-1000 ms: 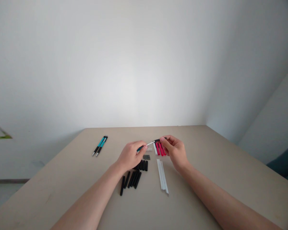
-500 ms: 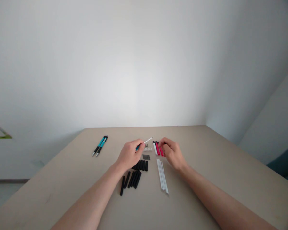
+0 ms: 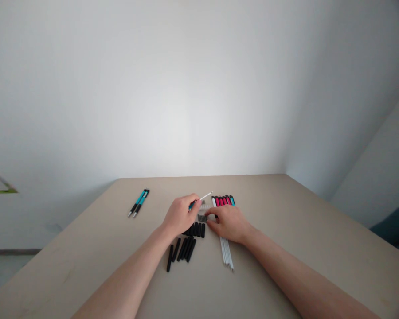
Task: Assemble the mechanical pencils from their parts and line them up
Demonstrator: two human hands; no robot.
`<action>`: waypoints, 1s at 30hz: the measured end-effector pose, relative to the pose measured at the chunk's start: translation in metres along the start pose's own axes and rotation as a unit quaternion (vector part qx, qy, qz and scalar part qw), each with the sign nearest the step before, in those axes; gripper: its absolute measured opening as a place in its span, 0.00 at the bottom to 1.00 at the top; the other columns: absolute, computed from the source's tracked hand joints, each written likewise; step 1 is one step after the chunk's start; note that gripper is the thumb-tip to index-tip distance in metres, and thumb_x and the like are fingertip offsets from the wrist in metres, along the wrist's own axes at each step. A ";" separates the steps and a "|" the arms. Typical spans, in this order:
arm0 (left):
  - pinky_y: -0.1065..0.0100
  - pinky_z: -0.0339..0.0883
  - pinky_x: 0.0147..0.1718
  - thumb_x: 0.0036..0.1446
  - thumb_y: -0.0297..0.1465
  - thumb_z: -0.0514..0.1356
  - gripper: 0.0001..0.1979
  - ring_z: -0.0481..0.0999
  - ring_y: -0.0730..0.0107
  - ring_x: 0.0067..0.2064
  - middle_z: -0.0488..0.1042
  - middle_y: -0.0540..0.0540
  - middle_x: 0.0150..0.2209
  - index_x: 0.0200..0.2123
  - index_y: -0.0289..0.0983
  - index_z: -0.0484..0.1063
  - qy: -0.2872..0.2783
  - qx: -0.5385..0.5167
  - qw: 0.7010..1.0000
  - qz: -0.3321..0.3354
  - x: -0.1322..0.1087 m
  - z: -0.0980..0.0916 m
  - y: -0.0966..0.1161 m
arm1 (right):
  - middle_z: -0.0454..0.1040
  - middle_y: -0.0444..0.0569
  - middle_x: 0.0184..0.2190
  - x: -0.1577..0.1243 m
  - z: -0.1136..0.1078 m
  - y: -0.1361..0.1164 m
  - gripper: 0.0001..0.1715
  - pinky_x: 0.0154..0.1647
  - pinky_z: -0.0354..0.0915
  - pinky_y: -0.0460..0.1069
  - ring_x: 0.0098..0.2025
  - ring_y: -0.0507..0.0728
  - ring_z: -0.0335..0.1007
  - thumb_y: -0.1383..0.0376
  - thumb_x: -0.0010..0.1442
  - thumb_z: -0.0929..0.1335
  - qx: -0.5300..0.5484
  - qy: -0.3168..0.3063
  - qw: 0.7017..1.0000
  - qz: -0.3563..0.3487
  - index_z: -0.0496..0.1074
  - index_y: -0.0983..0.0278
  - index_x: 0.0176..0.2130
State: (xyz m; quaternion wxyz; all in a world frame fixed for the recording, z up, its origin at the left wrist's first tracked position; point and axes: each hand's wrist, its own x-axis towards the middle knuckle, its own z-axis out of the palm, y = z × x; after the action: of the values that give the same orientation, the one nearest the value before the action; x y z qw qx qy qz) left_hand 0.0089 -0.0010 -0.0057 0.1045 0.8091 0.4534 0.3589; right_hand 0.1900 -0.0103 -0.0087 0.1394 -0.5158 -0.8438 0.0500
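My left hand (image 3: 182,212) is closed around a blue pen barrel (image 3: 191,205), mostly hidden by the fingers. A thin white refill (image 3: 206,195) sticks out of it up to the right. Over the table, my right hand (image 3: 232,223) reaches to a row of small metal springs (image 3: 201,218). Its thumb and index finger are apart at the row's right end, and nothing shows between them. Clear plastic pieces (image 3: 204,207) lie just behind the springs. Under my right wrist, several white refills (image 3: 226,254) are partly covered.
Black grips (image 3: 198,230) and longer black tubes (image 3: 187,249) lie in front of the springs. Pen barrels in white, pink and blue (image 3: 221,200) stand in a row behind my right hand. Two blue-and-black pens (image 3: 141,203) lie at left. A wall (image 3: 193,110) closes off the back.
My right hand has moved left and toward me, from the coloured barrels to the springs, uncovering the barrel row and covering the refills' far ends. My left hand has stayed in place.
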 end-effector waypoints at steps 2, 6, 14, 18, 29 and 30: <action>0.74 0.56 0.29 0.63 0.34 0.49 0.14 0.66 0.74 0.27 0.70 0.51 0.25 0.30 0.37 0.69 -0.003 0.002 1.000 0.000 0.000 0.000 0.000 | 0.77 0.46 0.25 0.000 0.000 0.000 0.15 0.31 0.58 0.48 0.32 0.58 0.73 0.62 0.54 0.64 0.003 0.003 1.000 0.001 0.77 0.55 0.40; 0.74 0.56 0.29 0.62 0.34 0.48 0.14 0.67 0.74 0.27 0.70 0.51 0.25 0.30 0.37 0.70 -0.011 0.003 1.000 -0.004 0.000 0.000 -0.001 | 0.77 0.46 0.25 0.001 -0.001 0.002 0.14 0.30 0.57 0.47 0.31 0.58 0.72 0.62 0.53 0.65 0.020 0.025 0.999 0.019 0.77 0.57 0.39; 0.74 0.55 0.28 0.62 0.34 0.48 0.15 0.65 0.74 0.26 0.69 0.51 0.24 0.29 0.37 0.70 -0.014 0.005 1.000 -0.005 0.000 -0.001 -0.001 | 0.72 0.43 0.21 0.000 -0.013 0.015 0.16 0.26 0.57 0.45 0.23 0.52 0.66 0.57 0.56 0.65 0.143 0.202 0.963 0.105 0.75 0.60 0.42; 0.74 0.55 0.28 0.62 0.34 0.49 0.14 0.65 0.74 0.26 0.69 0.51 0.24 0.29 0.37 0.70 -0.034 -0.005 0.999 -0.002 0.000 -0.002 0.001 | 0.67 0.40 0.18 -0.002 -0.016 0.017 0.17 0.25 0.55 0.44 0.20 0.50 0.61 0.58 0.56 0.65 0.160 0.252 0.949 0.103 0.75 0.61 0.42; 0.74 0.57 0.28 0.62 0.35 0.49 0.15 0.68 0.74 0.28 0.72 0.51 0.26 0.31 0.37 0.72 -0.050 -0.011 0.999 0.013 -0.001 -0.005 0.008 | 0.64 0.40 0.16 -0.003 -0.016 0.015 0.18 0.23 0.54 0.44 0.19 0.50 0.59 0.56 0.56 0.65 0.187 0.249 0.947 0.076 0.75 0.63 0.41; 0.74 0.57 0.28 0.62 0.34 0.49 0.15 0.68 0.74 0.28 0.72 0.51 0.26 0.31 0.37 0.72 -0.049 -0.010 0.999 0.015 -0.001 -0.005 0.008 | 0.63 0.40 0.16 -0.003 -0.017 0.015 0.18 0.23 0.54 0.44 0.19 0.50 0.59 0.56 0.56 0.65 0.191 0.249 0.947 0.074 0.75 0.63 0.41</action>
State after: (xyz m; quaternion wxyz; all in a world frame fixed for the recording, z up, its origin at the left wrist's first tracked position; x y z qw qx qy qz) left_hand 0.0104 -0.0071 0.0009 0.1296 0.8310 0.4321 0.3253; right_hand 0.2088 -0.0071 0.0032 0.4369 -0.5364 -0.7164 0.0908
